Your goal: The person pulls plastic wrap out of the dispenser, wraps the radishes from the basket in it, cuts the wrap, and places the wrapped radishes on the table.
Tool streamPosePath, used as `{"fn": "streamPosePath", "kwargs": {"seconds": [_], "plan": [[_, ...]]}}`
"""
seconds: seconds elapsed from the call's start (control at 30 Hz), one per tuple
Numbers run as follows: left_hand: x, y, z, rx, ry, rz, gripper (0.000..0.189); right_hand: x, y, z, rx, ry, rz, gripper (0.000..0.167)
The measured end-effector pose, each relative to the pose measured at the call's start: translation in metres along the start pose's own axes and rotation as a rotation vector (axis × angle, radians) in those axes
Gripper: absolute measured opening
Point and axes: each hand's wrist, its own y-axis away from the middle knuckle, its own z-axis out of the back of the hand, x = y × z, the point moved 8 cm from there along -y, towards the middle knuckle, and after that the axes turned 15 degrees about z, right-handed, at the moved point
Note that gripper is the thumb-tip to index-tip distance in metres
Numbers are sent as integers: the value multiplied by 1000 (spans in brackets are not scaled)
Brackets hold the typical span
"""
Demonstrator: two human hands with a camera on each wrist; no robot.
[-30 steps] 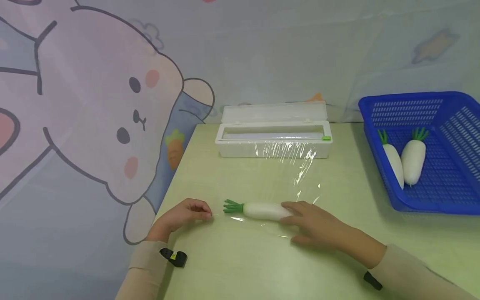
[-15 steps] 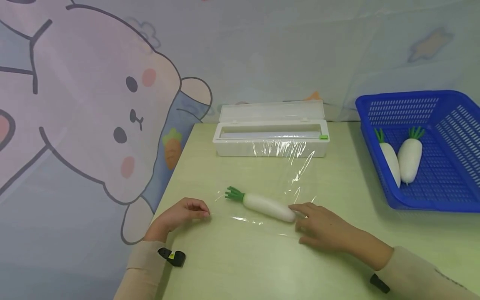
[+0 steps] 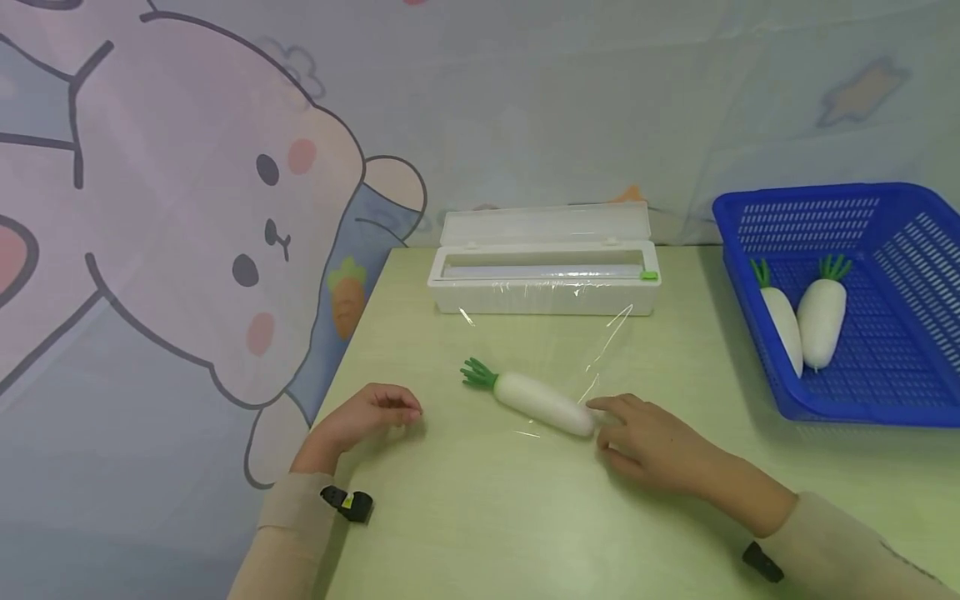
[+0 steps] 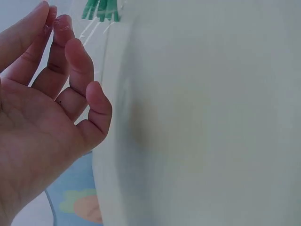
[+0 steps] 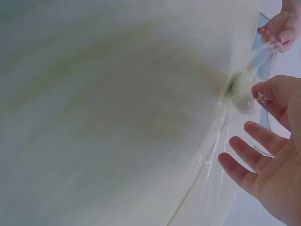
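Note:
In the head view a white radish (image 3: pixel 542 403) with green stems lies slantwise on the pale table, amid a sheet of clear plastic wrap (image 3: pixel 609 337). The wrap runs forward from a white dispenser box (image 3: pixel 543 292) whose lid is up. My left hand (image 3: pixel 375 418) pinches the wrap's left corner between thumb and fingertips, left of the stems; the left wrist view shows film at those fingertips. My right hand (image 3: pixel 660 446) is beside the radish's tip. In the right wrist view its thumb and index finger pinch crumpled wrap, while the other fingers (image 5: pixel 242 172) spread loosely.
A blue plastic basket (image 3: pixel 757 350) stands at the right of the table, with two more white radishes (image 3: pixel 821 321) inside. Behind the dispenser is a wall covering with a cartoon animal print (image 3: pixel 195 200). The table's left edge runs beside my left forearm.
The radish has turned from level to slanted, its stem end swinging toward the dispenser. My right hand has come off it, moved right and taken the wrap. The wrap's glints have shifted.

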Motion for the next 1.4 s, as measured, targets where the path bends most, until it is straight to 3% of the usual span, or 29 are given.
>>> {"fn": "streamPosePath", "kwargs": {"seconds": [0.3, 0.53, 0.93, 1.2, 1.4], "plan": [[-35, -19, 16, -62, 36, -50, 29, -16, 0, 17, -42, -6, -43, 12], [-49, -38, 17, -134, 37, -22, 27, -37, 5, 16, 38, -141, -186, 6], [-40, -68, 12, -282, -45, 78, 18, -64, 9, -4, 118, -362, -325, 10], [-33, -72, 3, -269, -94, 99, 19, -71, 10, -17, 151, -481, -381, 13], [-34, -70, 0, -261, -106, 104, 22, -71, 9, -17, 155, -467, -386, 12]]}}
